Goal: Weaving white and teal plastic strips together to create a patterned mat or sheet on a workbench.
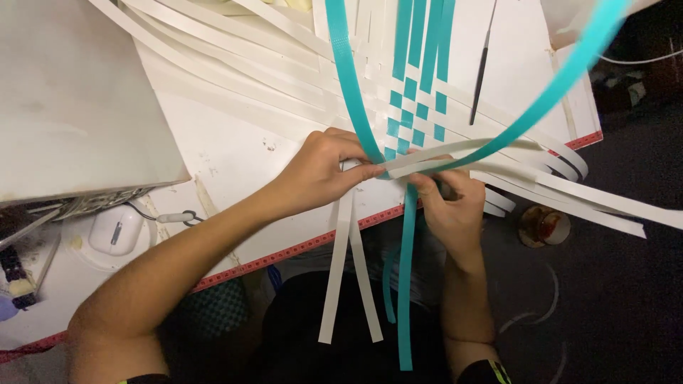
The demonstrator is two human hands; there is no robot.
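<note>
Forearms fill the lower view from where I watch. Left hand (324,174) pinches a white strip (455,151) at the weave's near edge, thumb & fingers clamped so it stays flat. Right hand (452,206) grips a teal strip (407,284) hanging off the board edge (299,250), prob. to keep tension. Woven patch (413,117), teal w/ white, lies on the white board just beyond both hands. Loose white strips (348,277) dangle toward the lap. Thin dark tool (480,75) rests apart, upper right.

Bare forearms, black sleeve edges with yellow-green trim, dark clothing below
</note>
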